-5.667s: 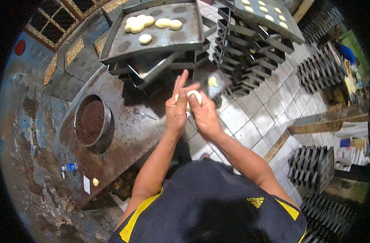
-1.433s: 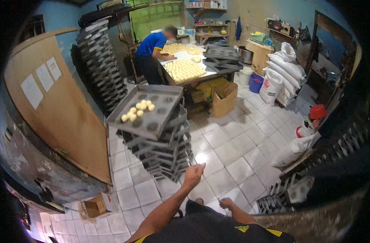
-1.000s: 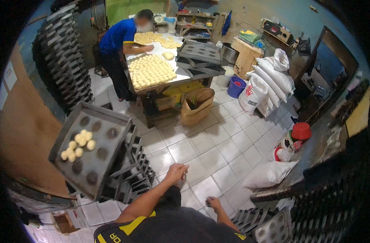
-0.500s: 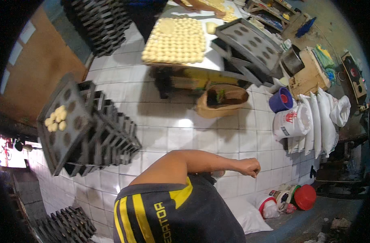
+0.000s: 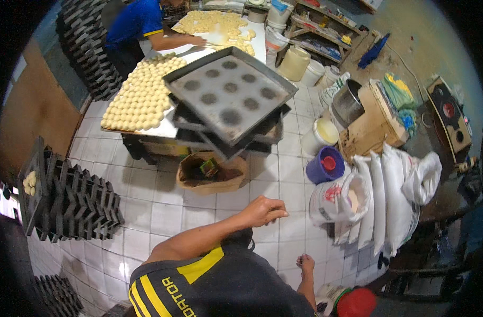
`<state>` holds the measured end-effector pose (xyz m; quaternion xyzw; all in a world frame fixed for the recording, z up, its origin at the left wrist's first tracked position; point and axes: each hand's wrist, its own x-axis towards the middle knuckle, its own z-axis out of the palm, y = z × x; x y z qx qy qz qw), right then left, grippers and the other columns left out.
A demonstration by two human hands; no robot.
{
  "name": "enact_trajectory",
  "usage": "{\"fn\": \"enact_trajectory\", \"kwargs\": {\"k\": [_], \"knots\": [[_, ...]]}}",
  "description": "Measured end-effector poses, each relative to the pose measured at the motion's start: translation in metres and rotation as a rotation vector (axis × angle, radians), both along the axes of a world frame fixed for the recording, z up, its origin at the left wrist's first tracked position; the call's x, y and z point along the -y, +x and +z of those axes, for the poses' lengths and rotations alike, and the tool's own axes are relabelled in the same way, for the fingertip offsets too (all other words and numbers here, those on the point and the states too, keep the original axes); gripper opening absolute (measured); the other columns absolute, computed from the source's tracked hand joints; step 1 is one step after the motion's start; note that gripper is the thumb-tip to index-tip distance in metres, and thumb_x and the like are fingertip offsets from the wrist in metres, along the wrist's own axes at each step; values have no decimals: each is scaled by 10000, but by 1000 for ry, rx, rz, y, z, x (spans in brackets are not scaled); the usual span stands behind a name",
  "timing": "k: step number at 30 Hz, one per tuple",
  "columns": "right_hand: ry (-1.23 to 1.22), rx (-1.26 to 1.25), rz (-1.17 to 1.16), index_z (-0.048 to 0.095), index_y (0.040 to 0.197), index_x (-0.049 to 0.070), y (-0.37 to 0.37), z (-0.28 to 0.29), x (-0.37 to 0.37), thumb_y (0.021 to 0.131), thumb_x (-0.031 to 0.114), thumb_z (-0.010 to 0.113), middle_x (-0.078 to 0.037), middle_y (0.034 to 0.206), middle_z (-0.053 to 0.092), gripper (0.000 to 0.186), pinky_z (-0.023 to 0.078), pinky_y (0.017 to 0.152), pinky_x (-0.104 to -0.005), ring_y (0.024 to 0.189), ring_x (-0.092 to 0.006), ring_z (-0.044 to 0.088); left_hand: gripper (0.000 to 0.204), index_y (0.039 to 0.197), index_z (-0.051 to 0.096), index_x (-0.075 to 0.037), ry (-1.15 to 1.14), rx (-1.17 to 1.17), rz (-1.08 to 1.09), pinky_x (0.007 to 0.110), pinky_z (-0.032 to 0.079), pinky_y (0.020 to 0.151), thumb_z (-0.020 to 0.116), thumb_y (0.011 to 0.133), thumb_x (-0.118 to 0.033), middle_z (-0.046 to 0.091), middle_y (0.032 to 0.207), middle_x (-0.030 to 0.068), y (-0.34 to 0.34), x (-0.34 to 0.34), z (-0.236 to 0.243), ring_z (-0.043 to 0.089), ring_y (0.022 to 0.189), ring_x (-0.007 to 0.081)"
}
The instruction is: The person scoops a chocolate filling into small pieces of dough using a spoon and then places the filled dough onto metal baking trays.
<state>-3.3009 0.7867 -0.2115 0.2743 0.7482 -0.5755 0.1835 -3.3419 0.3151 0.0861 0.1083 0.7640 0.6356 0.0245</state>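
Your left hand (image 5: 262,210) hangs empty over the tiled floor (image 5: 162,211), fingers loosely curled and half open. The nearest thing is the brown bag (image 5: 212,173) just ahead of it, standing under the table (a stack of dark baking trays (image 5: 228,95) sits on top, beside rows of dough balls (image 5: 141,100)). Your right hand (image 5: 306,262) is low by your side, empty, loosely closed.

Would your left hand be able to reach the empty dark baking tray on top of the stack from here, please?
Probably not yet: the left hand hangs empty over the tiled floor, and the baking tray lies beyond the open cardboard box. Nothing else blocks the way.
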Motion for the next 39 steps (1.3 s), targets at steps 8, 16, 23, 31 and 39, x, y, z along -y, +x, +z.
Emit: {"fn": "enact_trajectory", "kwargs": {"k": [8,16,23,31,39], "knots": [[122,123,337,692,1033,-10,-280,28,-30,985,236,587,-109,862,725,271,576,649,-357,716,-204,676,348,1158,707,-58,-69,47,-63,412,558,868,544,1040,-342,744,1068,159,-273,-71,3,726,991,280],[194,187,630,685,1004,1,-510,69,-43,999,258,575,-97,841,706,280,554,649,-346,701,-192,659,778,1599,300,-195,-161,-123,168,488,260,1221,650,956,-457,180,1649,260,-499,-92,28,241,1507,439],[123,201,750,673,960,5,-781,12,-25,1007,246,562,-81,813,679,269,530,627,-328,687,-168,637,812,1616,255,-219,-549,-58,712,560,238,1201,603,958,-544,137,1636,321,-703,-28,-23,159,1502,523],[129,-31,964,658,909,9,-1136,16,144,1015,233,548,-62,782,649,271,501,602,-307,670,-142,611,821,1572,259,10,-592,6,1083,484,228,1227,522,1003,-522,208,1629,291,-919,180,-73,212,1503,468],[-85,-15,967,664,1013,36,-1302,-12,314,980,244,640,-61,862,672,212,527,651,-336,731,-161,640,713,1560,289,3,-728,219,1080,506,258,1211,436,1046,-469,272,1631,217,-1127,472,-163,260,1493,431]]}}
